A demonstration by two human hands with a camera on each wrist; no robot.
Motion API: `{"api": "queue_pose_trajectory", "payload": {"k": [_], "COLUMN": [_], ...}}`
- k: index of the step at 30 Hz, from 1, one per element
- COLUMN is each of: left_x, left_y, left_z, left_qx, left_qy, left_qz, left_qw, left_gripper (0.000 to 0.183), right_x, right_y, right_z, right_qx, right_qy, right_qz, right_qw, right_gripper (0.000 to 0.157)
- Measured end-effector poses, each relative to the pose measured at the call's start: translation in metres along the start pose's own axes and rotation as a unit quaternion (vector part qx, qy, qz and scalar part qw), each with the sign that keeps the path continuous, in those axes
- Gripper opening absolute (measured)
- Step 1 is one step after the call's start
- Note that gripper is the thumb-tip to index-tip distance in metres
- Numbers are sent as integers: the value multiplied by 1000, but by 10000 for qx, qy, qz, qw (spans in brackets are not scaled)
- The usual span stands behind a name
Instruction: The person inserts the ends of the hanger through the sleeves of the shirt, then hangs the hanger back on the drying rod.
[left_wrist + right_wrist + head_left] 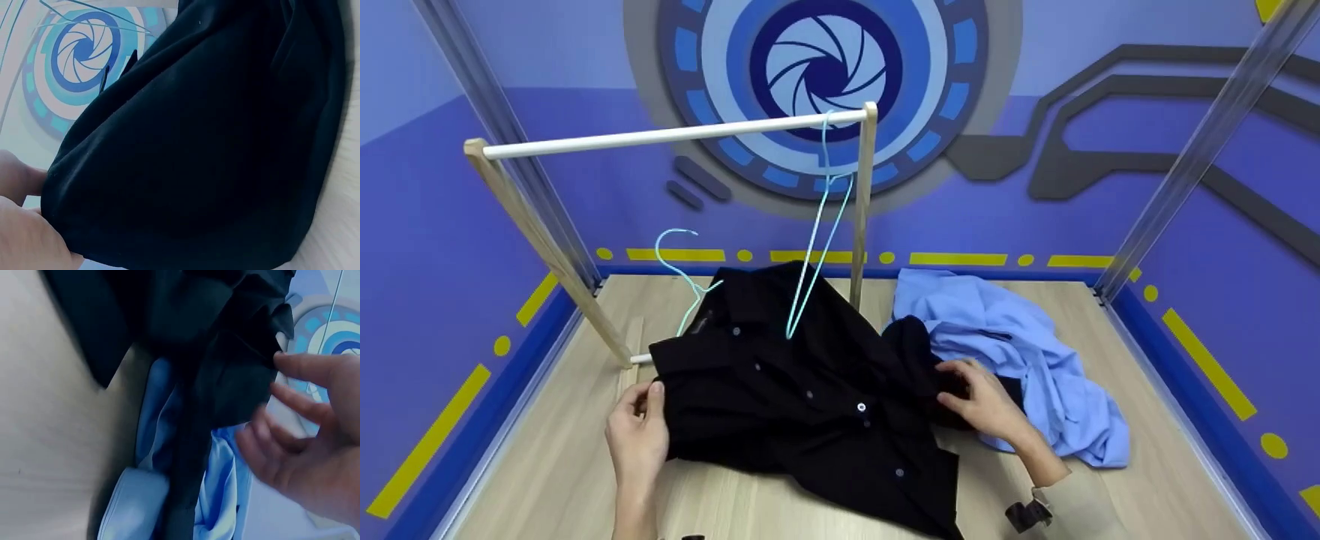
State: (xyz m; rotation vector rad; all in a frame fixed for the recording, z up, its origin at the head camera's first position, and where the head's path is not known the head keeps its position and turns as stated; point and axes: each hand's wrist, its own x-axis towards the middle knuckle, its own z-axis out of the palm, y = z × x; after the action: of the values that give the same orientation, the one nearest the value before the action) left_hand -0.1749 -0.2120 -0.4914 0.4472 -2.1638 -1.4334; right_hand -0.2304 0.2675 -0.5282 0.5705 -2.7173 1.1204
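A black button-up shirt [810, 390] lies spread in front of the rack, its row of buttons facing up. My left hand [639, 427] pinches its left edge between thumb and fingers, and the left wrist view has the black cloth [185, 152] bulging away from that grip. On the other side, my right hand [979, 397] is at a bunched black part of the shirt; its fingers are spread and lightly bent at the cloth in the right wrist view. A light-blue hanger [681, 264] sticks up by the shirt's upper left, its lower part hidden.
The clothes rack has a white rail [675, 136] and wooden posts [861, 217]. Another light-blue hanger [810, 262] hangs at the rail's right end, its lower tip over the shirt. A crumpled blue garment [1035, 352] lies on the wooden table [1155, 450] at right.
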Motion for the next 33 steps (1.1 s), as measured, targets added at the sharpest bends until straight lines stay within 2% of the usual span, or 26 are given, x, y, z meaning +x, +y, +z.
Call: {"api": "queue_pose_trajectory", "payload": {"k": [3,9,13,24,33], "left_x": [-1,-1,-3,-7,-14], "left_y": [2,6,7,17,21], "left_z": [-2,-3,-3,1,1], "left_qx": [-36,-152,-346,-877,-645], "left_qy": [52,122,164,305,601], "left_qz": [15,-16,82,143,396], "left_qw": [10000,9998,9992,9956,9953], "left_gripper": [26,28,27,28,26], "right_x": [-6,-14,-15,-14,-16], "right_y": [6,13,12,0,-11], "right_z": [-1,5,11,18,24], "right_qx": [-280,-318,-329,-280,-171], "right_qy": [-18,-649,-918,-1211,-1655], "right_qz": [107,60,-21,-133,-511], "right_qw": [9995,9974,9952,9922,9847], "right_gripper": [46,46,45,48,57]}}
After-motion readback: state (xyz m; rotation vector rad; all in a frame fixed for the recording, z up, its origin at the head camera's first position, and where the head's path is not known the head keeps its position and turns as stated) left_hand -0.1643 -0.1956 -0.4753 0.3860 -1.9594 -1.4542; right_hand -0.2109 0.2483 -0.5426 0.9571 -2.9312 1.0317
